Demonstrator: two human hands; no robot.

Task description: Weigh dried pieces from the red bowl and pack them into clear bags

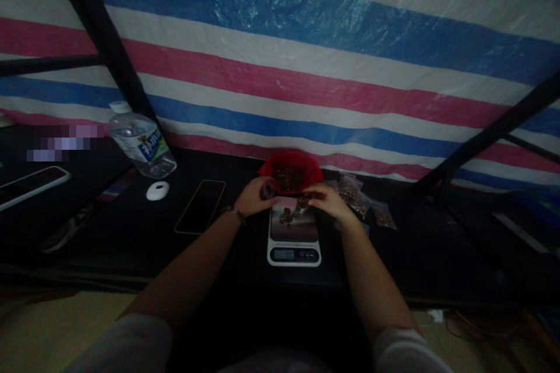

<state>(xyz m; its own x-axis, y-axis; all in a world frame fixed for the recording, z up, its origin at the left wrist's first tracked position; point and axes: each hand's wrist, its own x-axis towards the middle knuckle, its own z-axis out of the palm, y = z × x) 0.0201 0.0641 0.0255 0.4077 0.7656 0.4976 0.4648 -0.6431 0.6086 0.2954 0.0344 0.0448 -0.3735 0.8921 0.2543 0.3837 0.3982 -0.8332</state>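
A white digital kitchen scale (294,247) with a lit display lies on the black table in front of me. Small brown pieces (286,217) are heaped on its shiny plate. My left hand (254,197) is closed around a small clear round container (267,189) at the plate's far left corner. Over the far right part of the plate, my right hand (327,200) grips a small cup (302,203) that holds more brown pieces. Just behind both hands sits a red bag (311,168), open at the top, with many brown pieces inside.
Small zip bags (352,193) of brown pieces lie right of the scale, one bag (384,215) apart. To the left are a dark phone (201,207), a white rounded object (157,190) and a large clear bottle (144,145). A striped sheet (306,81) hangs behind.
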